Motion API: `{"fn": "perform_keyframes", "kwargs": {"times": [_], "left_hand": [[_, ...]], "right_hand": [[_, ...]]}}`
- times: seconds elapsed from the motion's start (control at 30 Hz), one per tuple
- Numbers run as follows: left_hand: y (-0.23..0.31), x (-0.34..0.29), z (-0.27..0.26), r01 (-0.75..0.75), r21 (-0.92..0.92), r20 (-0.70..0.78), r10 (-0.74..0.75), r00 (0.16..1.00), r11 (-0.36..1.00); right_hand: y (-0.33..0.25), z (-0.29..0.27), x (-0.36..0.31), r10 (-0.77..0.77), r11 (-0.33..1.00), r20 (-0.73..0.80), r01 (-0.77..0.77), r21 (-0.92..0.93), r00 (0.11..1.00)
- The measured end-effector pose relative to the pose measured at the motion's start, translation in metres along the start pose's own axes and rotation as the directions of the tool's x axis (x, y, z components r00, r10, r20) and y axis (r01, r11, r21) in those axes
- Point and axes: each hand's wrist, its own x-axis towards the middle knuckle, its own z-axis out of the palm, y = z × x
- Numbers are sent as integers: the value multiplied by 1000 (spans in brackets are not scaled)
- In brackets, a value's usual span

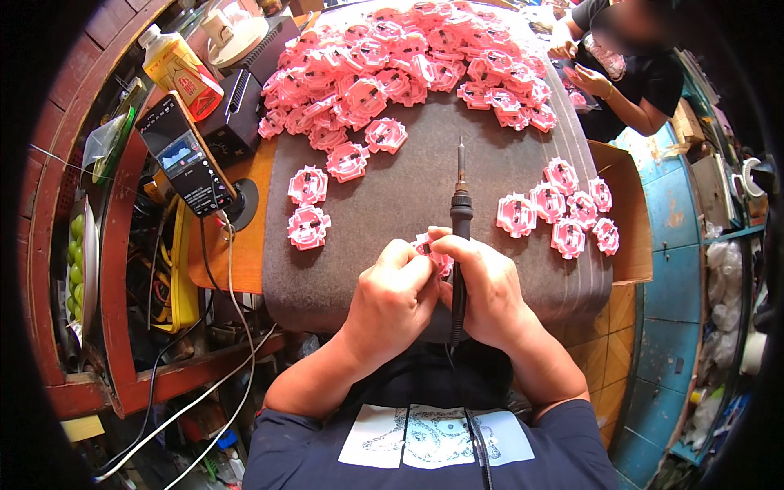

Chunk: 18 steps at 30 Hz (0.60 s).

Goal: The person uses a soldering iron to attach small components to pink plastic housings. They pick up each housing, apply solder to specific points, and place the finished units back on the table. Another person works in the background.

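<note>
1. Saw a clear bottle (181, 73) with orange-red liquid at the upper left, behind a phone (175, 151) on a stand.
2. Saw a yellow bin (181, 300) low at the left, beside the desk (237, 265), with dark cables at its opening.
3. Saw a cardboard box (633, 237) just beyond the right edge of the dark mat (425, 175); could not tell its contents.
4. Pinched a pink part (443, 263) in the grip of the left hand (392, 287), fingers bent together on it, over the mat's near side.
5. Clamped a soldering iron (462, 214) in the grip of the right hand (487, 286), with fingertips close against the same part; could not tell exactly which of them touched it. Pointed the iron's metal tip away from the body, apart from the part.
6. Made out glossy pink on the held part, mostly hidden by fingers.
7. Saw similar pieces with notched outlines and dark inserts: a large heap (359, 98) at the far side, two loose pieces (309, 227) at the left, and a cluster of seven (547, 202) at the right.
</note>
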Motion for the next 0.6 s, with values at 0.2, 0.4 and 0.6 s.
{"fn": "perform_keyframes", "kwargs": {"times": [0.2,0.4,0.6], "left_hand": [[-2,0,2,-21,4,-25,21,999,1000],[-5,-12,-24,69,-131,-89,-81,993,989],[-57,-18,-76,182,443,-365,-8,931,878]], "right_hand": [[0,-1,-1,0,1000,23,1,-25,1000],[0,0,-2,1,999,28,0,-44,1000],[-2,0,-1,12,998,29,-10,-63,1000]]}}
